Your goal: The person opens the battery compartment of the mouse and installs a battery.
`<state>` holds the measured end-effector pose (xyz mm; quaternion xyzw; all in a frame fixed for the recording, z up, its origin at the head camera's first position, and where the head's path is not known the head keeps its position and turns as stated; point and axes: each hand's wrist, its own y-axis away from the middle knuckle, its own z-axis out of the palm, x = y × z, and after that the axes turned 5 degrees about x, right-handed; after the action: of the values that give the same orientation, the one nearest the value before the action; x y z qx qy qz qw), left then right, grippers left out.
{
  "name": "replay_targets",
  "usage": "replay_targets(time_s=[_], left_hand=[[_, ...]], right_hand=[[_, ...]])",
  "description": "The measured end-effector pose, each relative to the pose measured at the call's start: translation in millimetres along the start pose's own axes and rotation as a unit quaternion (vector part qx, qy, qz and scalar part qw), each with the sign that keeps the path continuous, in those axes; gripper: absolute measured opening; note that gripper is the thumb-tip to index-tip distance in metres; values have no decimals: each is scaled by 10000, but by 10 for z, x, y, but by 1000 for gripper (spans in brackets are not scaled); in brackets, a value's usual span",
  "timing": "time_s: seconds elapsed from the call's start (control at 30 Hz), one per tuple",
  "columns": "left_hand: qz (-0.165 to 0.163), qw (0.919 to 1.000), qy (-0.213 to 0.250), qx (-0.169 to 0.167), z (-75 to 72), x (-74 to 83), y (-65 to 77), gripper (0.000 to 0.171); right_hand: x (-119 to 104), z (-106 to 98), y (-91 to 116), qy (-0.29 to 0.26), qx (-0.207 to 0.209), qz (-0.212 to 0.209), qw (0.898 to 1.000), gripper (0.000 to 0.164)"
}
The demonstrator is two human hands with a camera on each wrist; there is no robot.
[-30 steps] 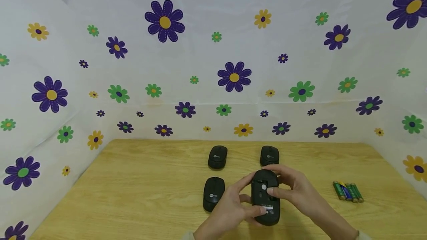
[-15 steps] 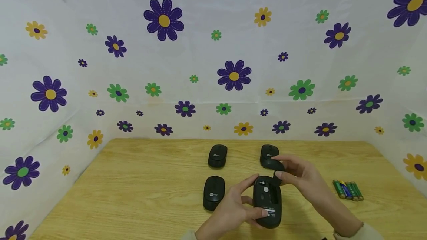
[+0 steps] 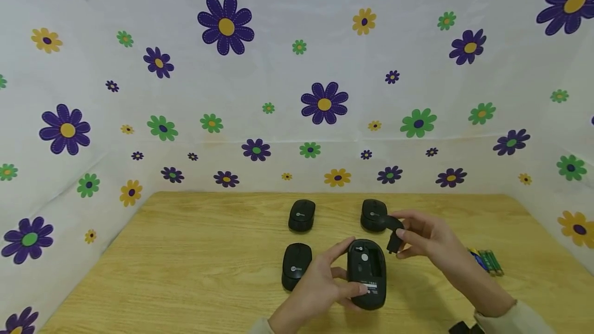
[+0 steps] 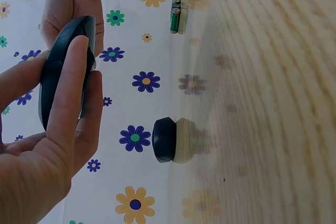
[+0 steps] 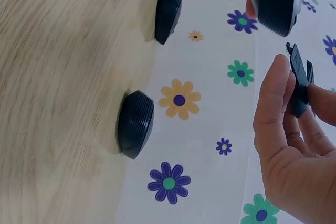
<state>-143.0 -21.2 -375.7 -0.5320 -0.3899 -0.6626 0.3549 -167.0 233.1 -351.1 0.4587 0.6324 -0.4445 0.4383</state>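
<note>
Curling the left hand round an upturned black mouse, pressing the thumb over its underside beside the label and setting other fingers along its edges. Holding it up off the wooden table, turning toward the head camera a pale round dot and a long open compartment. Pinching a thin, bent black cover between thumb and fingers of the right hand, just right of the held mouse's upper end and apart from it. Overlapping with that cover, in the head view, the edge of a far right mouse. Facing also a far left mouse, and a near left mouse just beyond the left hand, all three resting top side up. Partly hiding, behind the right forearm, a row of green and blue batteries lying on the table. Wearing pale sleeves; facing, past the table, a white cloth printed with purple, yellow and green flowers.
</note>
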Motion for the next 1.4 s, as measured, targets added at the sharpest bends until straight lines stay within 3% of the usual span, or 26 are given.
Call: replay_targets(time_s=[0.17,0.4,1.13,1.4], left_hand=[[75,10000,35,7,-17,8,-7,85],[103,9999,82,11,-20,10,0,84],[194,9996,201,-59,-19,8,19,85],[217,9994,270,-35,-14,13,10,85]], right_hand=[[77,-90,-37,-39,-175,105,9998,39],[142,-144,-52,163,-96,483,9987,40],[268,-306,-84,717,-162,1018,9921,36],[324,-376,-127,1002,-487,929,9894,36]])
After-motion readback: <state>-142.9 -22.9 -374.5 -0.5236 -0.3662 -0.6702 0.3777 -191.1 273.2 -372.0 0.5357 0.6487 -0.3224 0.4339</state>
